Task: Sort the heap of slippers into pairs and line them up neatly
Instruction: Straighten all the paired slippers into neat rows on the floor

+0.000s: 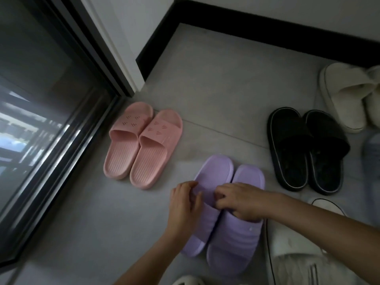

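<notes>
Two purple slippers (232, 237) lie side by side on the grey floor in the lower middle. My left hand (184, 208) grips the strap edge of the left purple slipper. My right hand (241, 199) rests on the strap of the right purple slipper, fingers curled onto it. A pink pair (141, 145) stands together to the left, near the window. A black pair (306, 151) sits to the right. Fluffy cream slippers (347, 95) lie at the far right.
A dark-framed glass door (51, 120) runs along the left. A black skirting board (267, 31) lines the walls at the back. A white slipper with dark trim (296, 251) lies at the lower right, another white one (188, 280) at the bottom edge.
</notes>
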{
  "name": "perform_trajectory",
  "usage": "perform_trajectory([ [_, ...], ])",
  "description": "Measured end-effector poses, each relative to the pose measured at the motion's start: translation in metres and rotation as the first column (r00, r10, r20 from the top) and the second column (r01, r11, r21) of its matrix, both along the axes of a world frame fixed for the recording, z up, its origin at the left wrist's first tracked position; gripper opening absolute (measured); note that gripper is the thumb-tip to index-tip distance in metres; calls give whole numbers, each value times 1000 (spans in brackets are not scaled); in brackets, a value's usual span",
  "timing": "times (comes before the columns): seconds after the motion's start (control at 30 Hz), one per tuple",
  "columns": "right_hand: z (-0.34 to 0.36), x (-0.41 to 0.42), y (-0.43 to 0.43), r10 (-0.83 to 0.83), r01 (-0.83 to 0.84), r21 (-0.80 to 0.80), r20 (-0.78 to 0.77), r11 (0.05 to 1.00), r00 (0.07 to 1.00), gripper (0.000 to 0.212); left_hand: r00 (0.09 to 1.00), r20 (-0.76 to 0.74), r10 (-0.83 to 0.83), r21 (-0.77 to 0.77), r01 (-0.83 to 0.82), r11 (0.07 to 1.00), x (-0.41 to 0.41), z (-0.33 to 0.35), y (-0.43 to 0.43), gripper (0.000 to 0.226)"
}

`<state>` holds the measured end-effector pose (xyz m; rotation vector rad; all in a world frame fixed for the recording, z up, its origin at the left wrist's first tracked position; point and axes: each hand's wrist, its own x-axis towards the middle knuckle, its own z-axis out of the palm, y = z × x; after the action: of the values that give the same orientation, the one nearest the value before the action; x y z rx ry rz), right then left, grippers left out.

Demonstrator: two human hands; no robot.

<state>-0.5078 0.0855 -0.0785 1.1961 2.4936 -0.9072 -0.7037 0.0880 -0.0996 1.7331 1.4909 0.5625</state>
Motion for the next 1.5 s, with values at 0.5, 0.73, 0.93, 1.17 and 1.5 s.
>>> perform_trajectory([
  [0.5,35,12,25,-817,897,135,-374,420,439,18,998,56,-12,103,6,995,23,61,109,29],
  [0.73,-4,-55,1,-919,996,-35,-383,-84,-91,16,967,-166,-193,83,209,974,28,41,91,63],
  [0.93,-27,-85,2,-821,932,-167,-441,-323,-363,25,899,-270,-344,-28,350,936,5,11,71,69],
  [1.17,-30,-93,15,-811,899,-359,-430,-250,-397,17,898,-319,-302,17,324,946,6,4,98,64],
  [1.5,-14,-48,-22,-866,968,253,-486,-9,118,29,756,-577,-310,59,417,907,8,0,106,64],
])
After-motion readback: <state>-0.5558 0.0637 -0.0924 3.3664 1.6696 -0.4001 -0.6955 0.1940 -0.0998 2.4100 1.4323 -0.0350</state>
